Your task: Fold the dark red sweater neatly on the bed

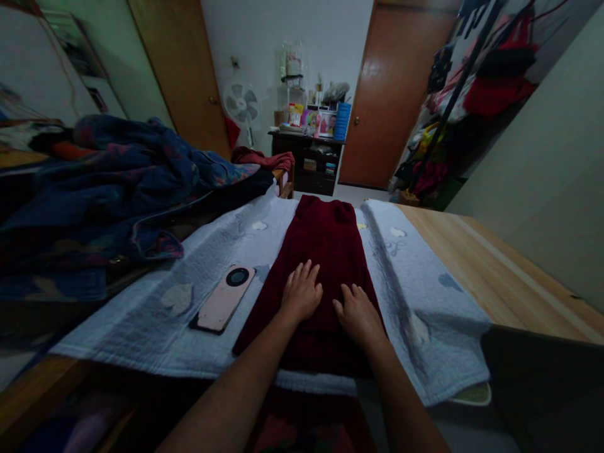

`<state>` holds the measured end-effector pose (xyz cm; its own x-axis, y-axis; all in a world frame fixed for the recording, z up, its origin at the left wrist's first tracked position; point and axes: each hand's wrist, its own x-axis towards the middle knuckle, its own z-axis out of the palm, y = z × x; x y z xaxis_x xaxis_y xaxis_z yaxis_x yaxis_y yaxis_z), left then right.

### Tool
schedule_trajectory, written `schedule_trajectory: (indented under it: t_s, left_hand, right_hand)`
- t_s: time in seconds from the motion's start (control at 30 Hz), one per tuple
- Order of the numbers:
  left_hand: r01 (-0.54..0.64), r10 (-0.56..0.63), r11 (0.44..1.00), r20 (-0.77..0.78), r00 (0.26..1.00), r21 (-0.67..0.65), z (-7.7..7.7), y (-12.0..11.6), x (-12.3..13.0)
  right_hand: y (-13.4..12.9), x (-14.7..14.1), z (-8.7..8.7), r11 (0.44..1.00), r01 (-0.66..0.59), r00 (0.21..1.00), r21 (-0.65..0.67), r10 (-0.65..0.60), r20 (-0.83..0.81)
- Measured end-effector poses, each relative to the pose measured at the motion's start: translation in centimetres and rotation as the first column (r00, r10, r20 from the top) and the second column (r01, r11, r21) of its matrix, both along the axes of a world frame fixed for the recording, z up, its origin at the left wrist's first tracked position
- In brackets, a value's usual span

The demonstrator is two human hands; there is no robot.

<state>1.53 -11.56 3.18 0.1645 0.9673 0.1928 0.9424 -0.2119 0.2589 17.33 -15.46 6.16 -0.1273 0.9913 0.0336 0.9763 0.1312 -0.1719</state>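
Observation:
A dark red folded garment [325, 239] lies lengthwise before me on a light blue patterned cloth [425, 277]; what kind of garment it is I cannot tell. My left hand [302, 292] rests palm down on its middle, fingers stretched out. Palm down as well, my right hand [359, 313] lies near the garment's right edge with its fingers slightly bent and apart. Neither hand grips anything. To the left of the garment, a pink phone [221, 302] with a round black camera ring lies on the cloth.
Blue denim clothes [117, 170] are heaped on the left. A wooden board [495, 264] extends along the right. Farther back stand a white fan [242, 104], a dark shelf [309, 163] with several items, and a brown door [396, 94]. Bags and clothes [500, 94] hang at the right.

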Motion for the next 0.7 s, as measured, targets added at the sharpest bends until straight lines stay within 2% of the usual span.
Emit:
schedule_trajectory:
  t_s: [0.17, 0.27, 0.33, 0.43, 0.57, 0.7]
  left_hand:
    - [-0.004, 0.004, 1.0, -0.004, 1.0, -0.023, -0.1, 0.1, -0.1]
    - [0.002, -0.001, 0.999, 0.008, 1.0, -0.039, 0.0, 0.2, -0.1]
    - [0.008, -0.007, 0.999, 0.016, 1.0, -0.05, 0.0, 0.2, -0.2]
    - [0.018, -0.016, 0.997, 0.021, 1.0, -0.077, 0.2, 0.2, -0.2]
    - [0.021, -0.019, 0.995, 0.027, 0.999, -0.094, 0.2, 0.2, -0.2]
    - [0.023, -0.021, 0.996, 0.018, 1.0, -0.092, 0.1, 0.3, -0.2]
  right_hand:
    - [-0.4, 0.5, 2.9, 0.995, 0.026, 1.0, -0.093, -0.027, -0.005]
    - [0.7, 0.7, 3.3, 0.997, 0.067, 0.996, -0.034, -0.068, -0.049]
    - [2.0, 0.8, 2.5, 0.995, 0.047, 0.995, 0.086, -0.039, -0.09]
    - [3.9, 0.9, 0.2, 0.976, -0.035, 0.993, 0.216, 0.057, -0.099]
    - [4.9, 0.7, -2.5, 0.98, -0.133, 0.986, 0.145, 0.146, -0.08]
    - [5.2, 0.9, -3.0, 0.987, -0.142, 0.987, 0.071, 0.147, -0.065]
